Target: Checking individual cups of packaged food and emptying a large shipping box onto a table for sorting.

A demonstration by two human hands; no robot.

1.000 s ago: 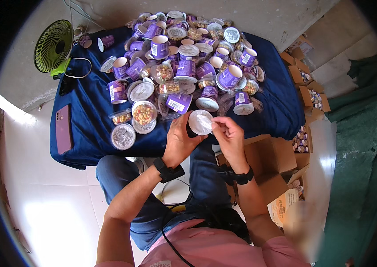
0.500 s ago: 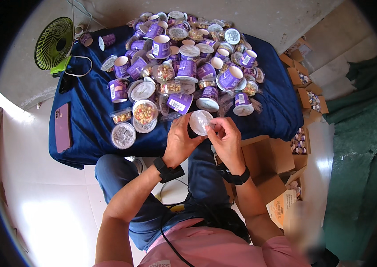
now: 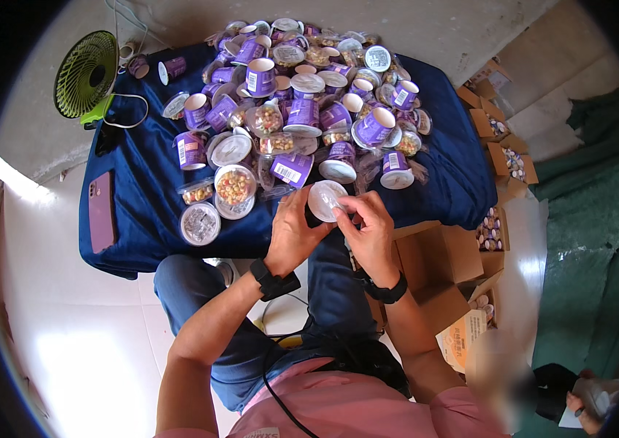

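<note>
Above my lap, just past the table's near edge, my left hand (image 3: 292, 232) is wrapped round a small round tub with a whitish, shiny lid (image 3: 325, 198). The fingers of my right hand (image 3: 369, 232) are closed at the lid's right side, pinching its edge or a thin clear film there; which of the two I cannot tell. Just beyond my hands lie a purple paper cup (image 3: 292, 169), a clear-domed tub of colourful popcorn-like bits (image 3: 236, 185) and a tub with a silvery-white top (image 3: 200, 223). The body of the held tub is mostly hidden.
A heap of purple cups (image 3: 302, 114) and clear tubs covers the blue cloth (image 3: 156, 175). A purple phone (image 3: 102, 212) and a green fan (image 3: 88, 75) are on the left. Cardboard boxes (image 3: 426, 266) stand on the right. Another person's hand (image 3: 582, 415) shows at lower right.
Another person's hand with something white has come into view at the lower right. My hands keep nearly the same hold on the tub and lid; the view has shifted slightly.
</note>
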